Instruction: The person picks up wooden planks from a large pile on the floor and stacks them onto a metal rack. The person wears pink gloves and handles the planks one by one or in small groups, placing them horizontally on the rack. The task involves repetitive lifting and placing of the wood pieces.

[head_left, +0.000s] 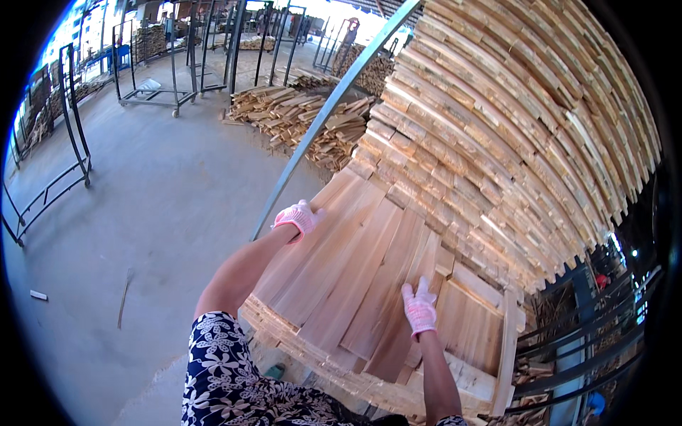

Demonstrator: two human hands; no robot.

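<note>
Both my hands wear pale pink-and-white gloves. My left hand [300, 219] lies at the left edge of a layer of flat wooden boards [341, 238], its fingers stretched out on the wood. Farther right and nearer to me, my right hand [420, 309] has its fingers apart and touches the boards close to a gap in the layer. The boards lie side by side, some slightly uneven at their near ends. Short pieces [472, 287] and a lower board surface [465, 326] show right of that gap.
A tall stack of board layers [511, 135] rises behind the work surface. A slanting metal bar [334, 99] passes along its left side. Loose wood [305, 117] is heaped on the concrete floor [156, 184]. Wheeled metal frames [153, 92] stand at the far left.
</note>
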